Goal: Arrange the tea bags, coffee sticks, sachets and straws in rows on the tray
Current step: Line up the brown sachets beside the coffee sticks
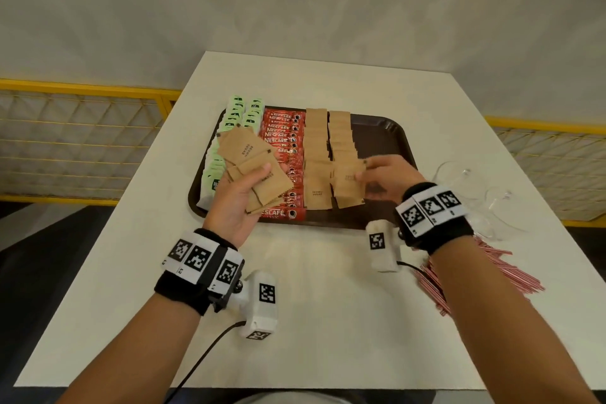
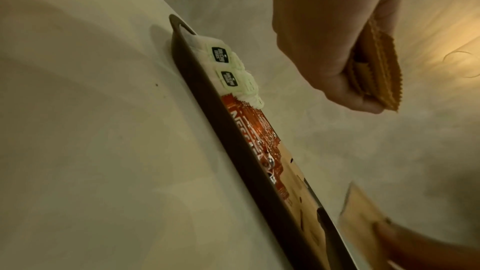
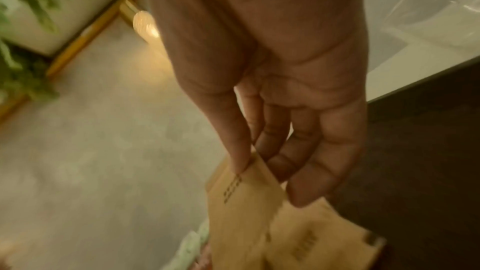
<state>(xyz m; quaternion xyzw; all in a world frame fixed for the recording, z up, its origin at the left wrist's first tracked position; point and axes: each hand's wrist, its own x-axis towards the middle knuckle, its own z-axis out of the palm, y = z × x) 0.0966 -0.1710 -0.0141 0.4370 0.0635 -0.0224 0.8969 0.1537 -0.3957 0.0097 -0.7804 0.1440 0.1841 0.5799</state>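
Note:
A dark brown tray (image 1: 390, 133) on the white table holds two rows of green tea bags (image 1: 244, 116), a row of red coffee sticks (image 1: 285, 141) and two rows of brown sugar sachets (image 1: 316, 144). My left hand (image 1: 242, 197) hovers over the tray's left part and grips a fanned stack of brown sachets (image 1: 249, 161), also seen edge-on as sachets (image 2: 374, 73). My right hand (image 1: 380, 174) pinches one brown sachet (image 1: 349, 179) over the near end of the right sachet row; thumb and fingers hold the sachet (image 3: 241, 202) by its corner.
Red-and-white straws (image 1: 492, 269) lie in a heap on the table under my right forearm. Clear plastic bags (image 1: 485, 197) sit right of the tray. The tray's right part (image 1: 377, 141) is bare. A yellow railing runs behind the table on both sides.

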